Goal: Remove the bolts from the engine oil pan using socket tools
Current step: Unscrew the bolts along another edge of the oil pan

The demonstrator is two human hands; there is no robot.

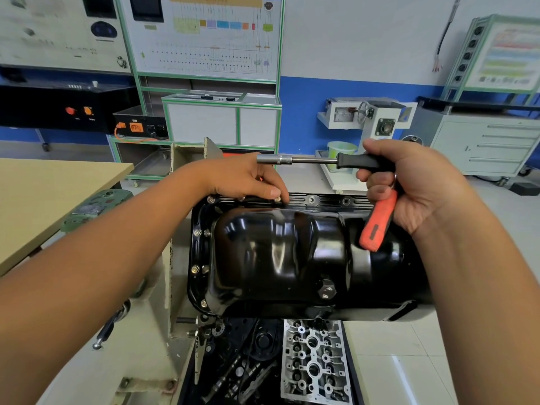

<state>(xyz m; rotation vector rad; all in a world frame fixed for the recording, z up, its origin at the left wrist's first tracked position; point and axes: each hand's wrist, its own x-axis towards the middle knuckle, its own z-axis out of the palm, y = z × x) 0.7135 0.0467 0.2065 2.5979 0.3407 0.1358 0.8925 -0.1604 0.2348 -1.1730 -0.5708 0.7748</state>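
The glossy black oil pan sits upside-up on the engine stand, its flange ringed with bolts. My left hand reaches over the far flange and pinches a bolt with its fingertips. My right hand holds two tools above the pan's right side: a black-handled socket driver pointing left with a silver socket at its tip, and an orange-handled tool hanging down toward the pan. Bolts remain on the left flange and the drain plug faces me.
A cylinder head and loose engine parts lie in a tray below the pan. A wooden table stands at left. Training boards, cabinets and a white machine line the far wall.
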